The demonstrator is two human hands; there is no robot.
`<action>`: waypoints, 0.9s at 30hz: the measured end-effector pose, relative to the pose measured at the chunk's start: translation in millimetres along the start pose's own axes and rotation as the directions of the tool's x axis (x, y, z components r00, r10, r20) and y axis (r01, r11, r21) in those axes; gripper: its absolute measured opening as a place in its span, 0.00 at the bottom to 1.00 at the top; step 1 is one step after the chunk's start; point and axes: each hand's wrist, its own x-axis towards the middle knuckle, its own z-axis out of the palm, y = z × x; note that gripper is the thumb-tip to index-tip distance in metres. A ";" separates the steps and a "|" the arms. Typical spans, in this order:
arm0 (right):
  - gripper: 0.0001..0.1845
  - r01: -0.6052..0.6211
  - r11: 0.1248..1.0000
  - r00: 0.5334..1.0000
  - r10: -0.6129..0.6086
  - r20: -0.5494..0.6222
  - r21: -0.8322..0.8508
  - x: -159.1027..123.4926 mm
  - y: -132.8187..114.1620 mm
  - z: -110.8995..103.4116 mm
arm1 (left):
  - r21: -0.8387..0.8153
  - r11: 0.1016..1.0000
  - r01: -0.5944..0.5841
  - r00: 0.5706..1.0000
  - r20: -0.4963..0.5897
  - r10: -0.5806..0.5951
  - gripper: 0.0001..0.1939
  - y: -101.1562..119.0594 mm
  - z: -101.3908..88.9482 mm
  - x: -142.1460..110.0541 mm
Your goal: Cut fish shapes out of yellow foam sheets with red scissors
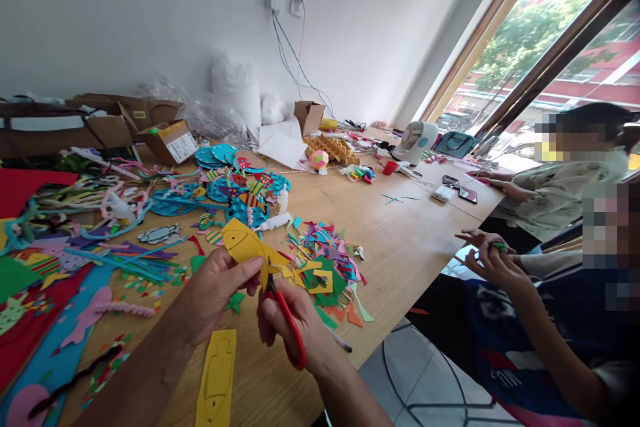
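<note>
Between the thumb and fingers of my left hand (215,287) is a yellow paper fish (239,240) with a drawn eye and gill line. My right hand (295,320) grips red-handled scissors (286,323). Their blades meet the yellow paper near the fish's tail end, just right of my left thumb. Below my hands a yellow paper strip (216,373) with a drawn outline lies on the wooden table. A heap of colored paper scraps (330,260) sits just beyond my right hand, with a pen (343,343) at its near side.
Blue paper discs with striped paper fish (253,197) and white glue bottles (275,221) stand ahead. Pipe cleaners and colored sheets (55,320) cover the left. A white fan (416,143) stands farther back. Two people sit along the right edge, one with raised hands (493,257).
</note>
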 end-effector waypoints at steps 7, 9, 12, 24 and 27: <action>0.27 -0.022 0.999 1.000 0.023 0.020 -0.037 -2.3 -6.2 -2.1 | 0.008 1.000 -0.012 1.000 -0.015 0.012 0.08 4.1 5.6 -1.7; 0.28 -0.035 0.999 0.999 0.035 0.020 -0.023 -2.3 -5.5 -2.0 | 0.018 1.000 -0.015 1.000 -0.020 0.016 0.08 4.1 6.6 -1.3; 0.28 -0.048 0.999 0.999 0.048 0.014 0.009 -2.1 -3.2 -1.8 | 0.041 0.999 -0.018 0.999 -0.030 0.019 0.08 3.5 7.1 -1.3; 0.27 -0.040 0.996 0.998 0.043 -0.040 0.080 1.6 8.5 0.0 | 0.070 0.997 0.014 1.000 -0.010 -0.013 0.08 -2.0 7.1 -0.9; 0.28 -0.054 0.997 0.997 0.057 -0.051 0.064 1.2 6.7 1.2 | 0.087 0.996 0.007 1.000 -0.004 -0.007 0.08 -1.1 7.1 -1.3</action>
